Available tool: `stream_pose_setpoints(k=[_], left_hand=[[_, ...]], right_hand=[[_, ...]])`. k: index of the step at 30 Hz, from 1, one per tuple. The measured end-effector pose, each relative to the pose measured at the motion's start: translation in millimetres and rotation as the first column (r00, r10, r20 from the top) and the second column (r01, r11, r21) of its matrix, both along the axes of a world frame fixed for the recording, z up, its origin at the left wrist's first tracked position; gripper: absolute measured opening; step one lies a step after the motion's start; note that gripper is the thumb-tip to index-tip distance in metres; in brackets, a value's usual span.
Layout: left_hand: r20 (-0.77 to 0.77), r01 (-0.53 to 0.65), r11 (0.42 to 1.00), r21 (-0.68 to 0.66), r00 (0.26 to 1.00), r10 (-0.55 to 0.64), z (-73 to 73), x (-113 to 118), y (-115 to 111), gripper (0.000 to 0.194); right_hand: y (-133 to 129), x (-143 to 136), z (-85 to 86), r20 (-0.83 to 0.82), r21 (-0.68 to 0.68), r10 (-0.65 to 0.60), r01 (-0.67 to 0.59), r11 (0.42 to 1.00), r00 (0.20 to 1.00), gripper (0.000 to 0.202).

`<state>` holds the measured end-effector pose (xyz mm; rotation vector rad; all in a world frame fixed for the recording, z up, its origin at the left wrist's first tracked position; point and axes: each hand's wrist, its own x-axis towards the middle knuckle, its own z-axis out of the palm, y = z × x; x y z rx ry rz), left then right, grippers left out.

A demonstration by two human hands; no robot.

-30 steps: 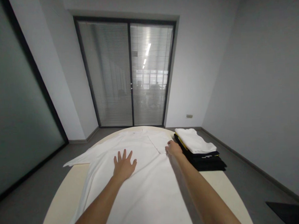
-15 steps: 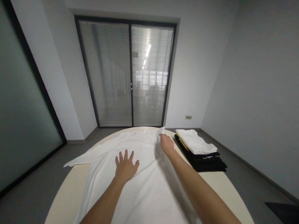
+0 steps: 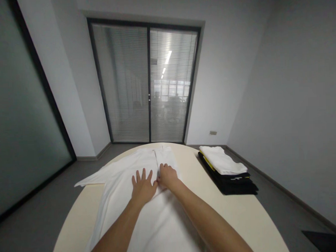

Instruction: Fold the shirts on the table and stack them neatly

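A white long-sleeved shirt (image 3: 122, 171) lies spread over the table, one sleeve reaching out to the left. My left hand (image 3: 143, 186) rests flat on its middle with the fingers spread. Close beside it, near the left thumb, my right hand (image 3: 166, 175) is closed on the shirt's right side, which is folded inward over the body. The fabric pinched under the right fingers is partly hidden.
The round cream table (image 3: 229, 215) carries a stack of folded black clothes (image 3: 236, 186) at the right, with a folded white garment (image 3: 223, 160) on top and a yellow edge showing. Beyond are a glass door with blinds and grey walls.
My right hand has moved left and slightly nearer, bringing the shirt's right side inward and uncovering table there. My left hand stays spread on the fabric. The view has shifted slightly.
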<state>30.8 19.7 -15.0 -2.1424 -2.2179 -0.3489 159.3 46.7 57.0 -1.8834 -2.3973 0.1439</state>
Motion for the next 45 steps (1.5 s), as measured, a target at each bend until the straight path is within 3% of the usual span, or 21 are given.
stream_pose_setpoints(k=[6,12,16,23,33,40,45], left_hand=[[-0.005,-0.013,1.000,-0.009,1.000,0.013,1.2,1.9,-0.4,0.063],[-0.002,-0.028,1.000,-0.004,1.000,0.028,4.9,5.8,-1.8,0.063],[0.007,-0.036,0.999,-0.028,0.999,0.036,7.6,12.7,2.2,0.064],[0.039,-0.027,0.999,-0.047,0.999,0.029,8.2,34.0,23.8,0.067],[0.037,0.006,0.999,-0.034,0.999,-0.004,-2.6,48.6,67.5,0.067],[0.052,0.005,1.000,-0.019,0.999,-0.004,-10.5,48.4,90.1,0.065],[0.100,0.014,0.998,0.057,0.995,-0.020,-6.7,48.6,87.1,0.060]], right_hand=[[-4.1,8.4,-0.7,0.047,-0.044,-0.064,0.066,0.997,0.997,0.037],[-14.9,5.4,-18.1,0.012,0.064,-0.032,0.031,0.997,0.999,0.037],[-10.4,8.7,-24.1,0.004,0.031,-0.037,0.037,0.999,0.999,0.041],[10.9,32.2,-22.9,-0.008,-0.004,-0.065,0.065,0.998,0.998,0.046],[39.1,52.9,-41.6,-0.039,0.041,-0.087,0.088,0.995,0.995,0.052],[28.0,67.8,-42.0,-0.203,0.367,-0.002,0.078,0.927,0.979,0.037],[12.4,74.8,-34.3,-0.105,0.250,-0.093,0.117,0.961,0.990,0.031]])
